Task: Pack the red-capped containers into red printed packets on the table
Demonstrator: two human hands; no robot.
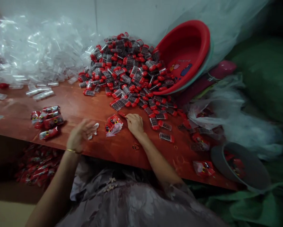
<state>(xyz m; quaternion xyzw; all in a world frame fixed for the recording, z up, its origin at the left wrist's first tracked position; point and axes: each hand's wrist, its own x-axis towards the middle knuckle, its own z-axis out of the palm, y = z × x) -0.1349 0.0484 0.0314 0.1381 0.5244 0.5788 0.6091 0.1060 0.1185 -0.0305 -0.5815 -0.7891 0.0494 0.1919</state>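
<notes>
Reddish worktop [72, 102] against a pale wall [132, 15], bearing at your far left one mound of clear plastic pieces [42, 50]; at centre back, one heap of clear, red-capped containers [124, 69] with dark contents; to its right, one tilted red basin [186, 41]. Nearer you, at left, one cluster of wrapped packs [52, 120]; your left hand [78, 135], blurred, fingers loosely spread; your right hand [135, 124], fingertips pinched. Smallest: red printed packaging [113, 123] on the worktop between your hands, closer to the right; one white scrap [94, 130] beside the left; one small red piece [121, 114] gripped in the right.
</notes>
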